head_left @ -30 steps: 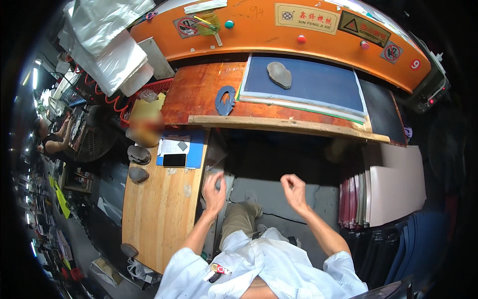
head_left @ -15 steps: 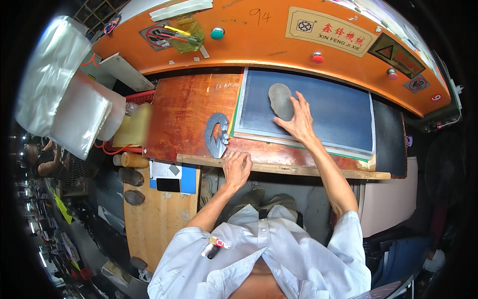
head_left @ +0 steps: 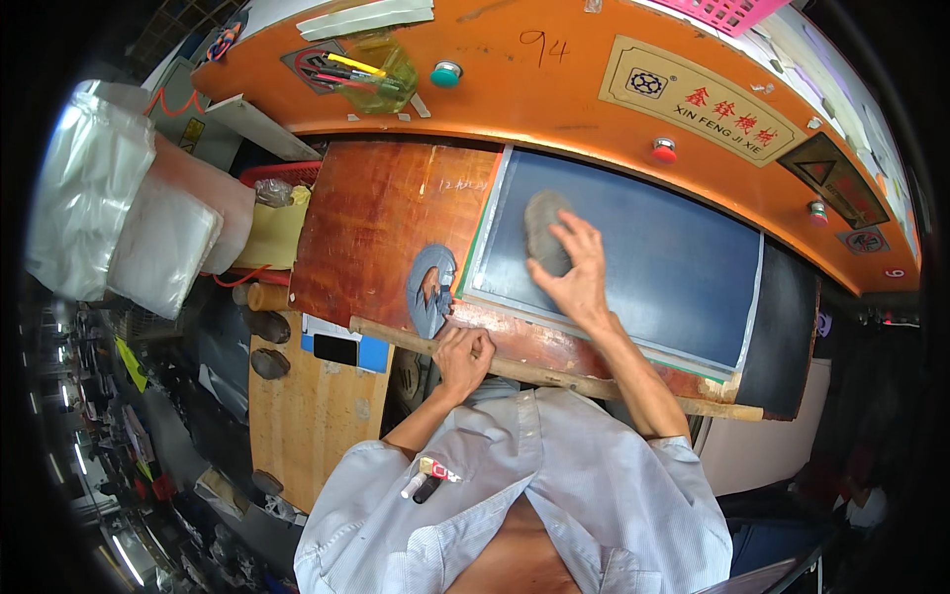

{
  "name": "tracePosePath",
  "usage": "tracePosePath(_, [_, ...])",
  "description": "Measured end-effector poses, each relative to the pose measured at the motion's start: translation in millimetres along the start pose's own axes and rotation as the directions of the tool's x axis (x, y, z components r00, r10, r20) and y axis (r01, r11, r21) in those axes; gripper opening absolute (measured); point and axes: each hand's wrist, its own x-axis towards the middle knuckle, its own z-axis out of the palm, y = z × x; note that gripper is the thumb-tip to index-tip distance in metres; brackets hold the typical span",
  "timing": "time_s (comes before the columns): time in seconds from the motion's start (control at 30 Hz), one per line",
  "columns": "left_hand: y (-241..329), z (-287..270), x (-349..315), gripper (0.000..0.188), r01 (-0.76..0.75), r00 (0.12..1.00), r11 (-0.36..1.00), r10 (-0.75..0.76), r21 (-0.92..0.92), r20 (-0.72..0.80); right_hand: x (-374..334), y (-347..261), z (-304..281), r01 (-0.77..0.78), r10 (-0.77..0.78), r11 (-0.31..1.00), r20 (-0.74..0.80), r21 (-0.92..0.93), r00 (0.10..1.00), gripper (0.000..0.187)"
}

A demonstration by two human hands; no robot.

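A grey, flat oval piece, shaped like a shoe sole, is in my right hand. My thumb and fingers grip its right side and near end, over a dark blue sheet with pale edges. The piece is slightly smeared by motion. My left hand rests at the wooden strip along the board's front edge. Its fingers are curled, and what they hold, if anything, is hidden. Just beyond it, a grey ring-like offcut with a ragged side lies on the reddish-brown board.
An orange machine front with coloured buttons spans the far side. Clear plastic bags hang at the left. A wooden side bench holds a phone on blue and white sheets, and dark oval pieces.
My right hand has closed on the oval piece and shifted it left and toward me. My left hand stays at the strip. The head view has tilted.
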Motion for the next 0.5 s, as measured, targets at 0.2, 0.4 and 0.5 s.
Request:
tracePosePath(0.2, [-6.9, 0.0, -2.3, 0.002, -0.081, 0.996, 0.997, 0.081, 0.009, -0.024, -5.7, -7.5, 53.8, 0.064, -0.064, 0.99, 0.003, -0.129, 0.998, 0.055])
tracePosePath(0.4, [-14.7, 1.1, 2.4, 0.007, -0.118, 0.992, 0.993, 0.119, -0.01, 0.035, -1.5, -9.0, 62.3, 0.055, -0.052, 0.978, 0.022, -0.199, 0.998, 0.055])
tracePosePath(0.5, [-12.9, 4.3, 13.7, 0.006, -0.13, 0.987, 0.99, 0.134, -0.053, 0.089, 10.9, -9.2, 60.1, 0.052, -0.048, 0.983, 0.03, -0.178, 0.998, 0.052])
